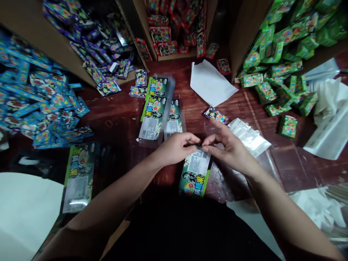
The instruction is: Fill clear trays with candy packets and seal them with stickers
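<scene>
A printed plastic pouch (pixel 199 163), green and black with a white label panel, lies before me, its printing upside down from where I look. My left hand (pixel 181 146) pinches the pouch's far edge between thumb and fingers. Close beside it, my right hand (pixel 225 146) pinches the same edge, with its index finger raised. The fingertips of both hands nearly meet. Two similar pouches, one in front (pixel 153 108) and one partly under it (pixel 174 116), lie just beyond my left hand. A purple candy box (pixel 215 115) sits beyond my right hand.
Cartons hold purple boxes (pixel 100 47), red boxes (pixel 176 25) and green boxes (pixel 293 36). Blue boxes (pixel 51 98) are heaped at left. White paper (pixel 212 83) and clear bags (pixel 248 136) lie on the table (pixel 258 108). Another pouch (pixel 78 174) lies left, near a white round surface (pixel 24 214).
</scene>
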The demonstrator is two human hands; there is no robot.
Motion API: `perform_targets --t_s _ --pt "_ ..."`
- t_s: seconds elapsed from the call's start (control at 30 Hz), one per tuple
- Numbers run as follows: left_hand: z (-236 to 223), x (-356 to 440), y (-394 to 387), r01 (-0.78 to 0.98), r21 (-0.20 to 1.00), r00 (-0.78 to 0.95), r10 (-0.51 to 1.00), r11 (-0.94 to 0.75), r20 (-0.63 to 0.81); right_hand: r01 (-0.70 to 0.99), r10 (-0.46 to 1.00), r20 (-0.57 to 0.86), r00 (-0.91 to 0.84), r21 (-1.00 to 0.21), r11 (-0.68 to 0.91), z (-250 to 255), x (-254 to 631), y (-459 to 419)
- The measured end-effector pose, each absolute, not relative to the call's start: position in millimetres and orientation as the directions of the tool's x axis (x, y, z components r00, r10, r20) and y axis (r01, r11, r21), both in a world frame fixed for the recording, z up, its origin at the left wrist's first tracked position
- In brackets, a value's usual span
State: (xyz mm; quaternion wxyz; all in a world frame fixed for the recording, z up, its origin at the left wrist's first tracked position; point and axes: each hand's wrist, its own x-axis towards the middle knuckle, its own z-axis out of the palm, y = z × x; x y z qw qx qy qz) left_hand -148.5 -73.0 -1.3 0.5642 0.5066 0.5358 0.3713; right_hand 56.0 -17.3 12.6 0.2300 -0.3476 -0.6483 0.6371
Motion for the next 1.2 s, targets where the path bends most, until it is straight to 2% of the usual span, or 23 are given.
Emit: perform_targets --t_s 0.13,0.2,0.33,0.43,0.57,0.67,0.77,0.87,0.93,1.03,1.1,1.2 --pt "-1 -145 -73 0.023 0.967 0.121 0.959 0.254 -0.255 0.248 0.761 -0.101 -0.64 -0.965 0.08 2 59 -17" --pt "-1 -144 -73 0.011 0.963 0.128 0.955 0.269 -0.268 0.296 0.789 -0.025 -0.614 -0.934 0.201 0 62 -18" --pt "2 -145 -73 -0.045 0.952 0.157 0.943 0.302 -0.292 0.461 0.769 0.196 -0.609 -0.702 0.544 5 65 -28" --pt "2 -145 -75 -0.083 0.944 0.191 0.935 0.321 -0.301 0.482 0.707 0.208 -0.676 -0.601 0.638 10 63 -36" --pt "3 -151 -77 -0.095 0.924 0.238 0.91 0.37 -0.34 0.489 0.719 0.108 -0.686 -0.664 0.566 8 60 -39" --pt "7 -168 -76 -0.041 0.908 0.256 0.883 0.416 -0.393 0.418 0.758 0.096 -0.646 -0.786 0.456 2 67 -41" --pt "15 -188 -78 -0.074 0.939 0.02 0.942 0.335 -0.334 0.271 0.915 0.135 -0.38 -0.929 0.25 -8 80 -50" --pt "16 -188 -90 -0.268 0.941 -0.248 0.929 0.207 -0.275 0.104 0.985 0.019 -0.173 -0.994 0.037 -18 86 -63" --pt "10 -175 -106 -0.354 0.92 -0.282 0.918 0.169 -0.278 0.04 0.994 -0.055 -0.094 -0.998 -0.051 -21 83 -67" --pt "-4 -150 -132 -0.298 0.927 -0.177 0.941 0.229 -0.29 0.029 0.998 -0.002 0.062 -1.0 -0.004 -18 78 -61" --pt "-10 -139 -142 -0.123 0.955 -0.092 0.955 0.269 -0.281 0.042 0.997 0.065 0.028 -0.997 0.064 -12 79 -54" --pt "-11 -133 -141 0.045 0.978 -0.067 0.978 0.201 -0.198 0.106 0.957 0.122 -0.264 -0.982 0.154 -6 84 -50"
